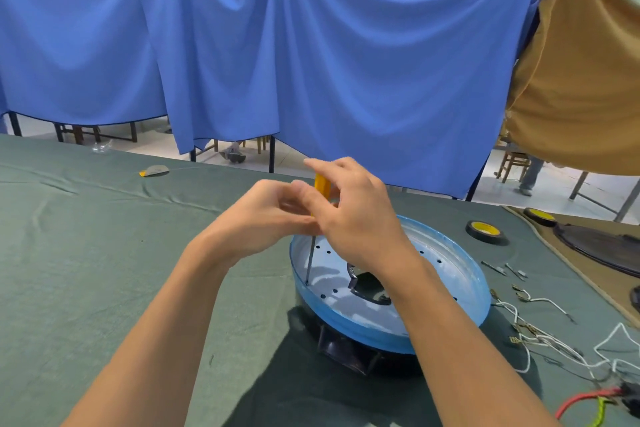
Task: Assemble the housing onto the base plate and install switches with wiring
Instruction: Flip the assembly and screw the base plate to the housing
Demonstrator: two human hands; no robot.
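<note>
A round blue-rimmed metal base plate with several small holes lies on a dark housing, right of centre on the green cloth. A screwdriver with a yellow handle stands nearly upright, its tip in a hole near the plate's left rim. My right hand grips the handle from the right. My left hand pinches the lower end of the handle from the left. Both forearms reach in from the bottom edge. A dark part shows through the plate's centre opening.
White wires with metal terminals lie right of the plate, with red and green cords at the bottom right. A black and yellow tape roll sits behind them. Small metal clips lie nearby. A tan mat with dark parts covers the far right.
</note>
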